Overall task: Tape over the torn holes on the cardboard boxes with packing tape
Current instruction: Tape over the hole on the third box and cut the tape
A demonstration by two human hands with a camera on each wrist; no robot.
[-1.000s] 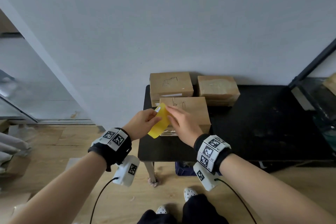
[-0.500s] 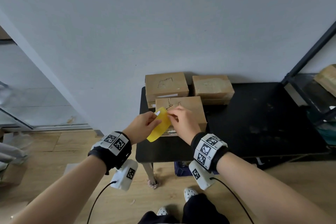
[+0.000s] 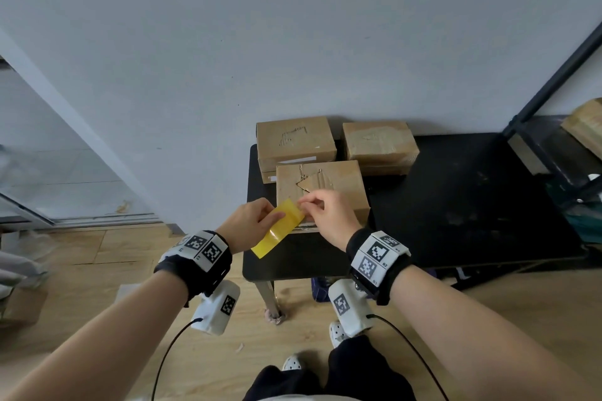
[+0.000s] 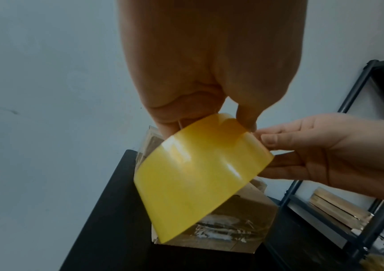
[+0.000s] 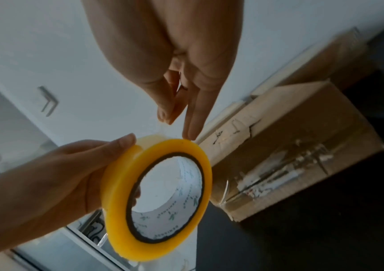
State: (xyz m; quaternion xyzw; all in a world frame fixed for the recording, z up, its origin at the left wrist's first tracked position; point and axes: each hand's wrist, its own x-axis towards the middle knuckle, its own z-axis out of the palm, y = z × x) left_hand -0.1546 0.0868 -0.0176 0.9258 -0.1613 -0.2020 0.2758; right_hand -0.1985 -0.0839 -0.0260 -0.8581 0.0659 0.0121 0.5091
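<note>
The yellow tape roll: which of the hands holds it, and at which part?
The left hand grips the tape roll by its outer rim, fingertips reaching into the core. The right hand pinches at the roll's upper edge, apparently the loose tape end.

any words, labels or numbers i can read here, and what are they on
No text can be quoted for certain.
Tape roll: grey repeated print on the white inner core, too blurred to read.
Wrist bands: black-and-white square code markers with tiny characters, too small to read.
Back left box: white label strip, nothing legible.
</note>
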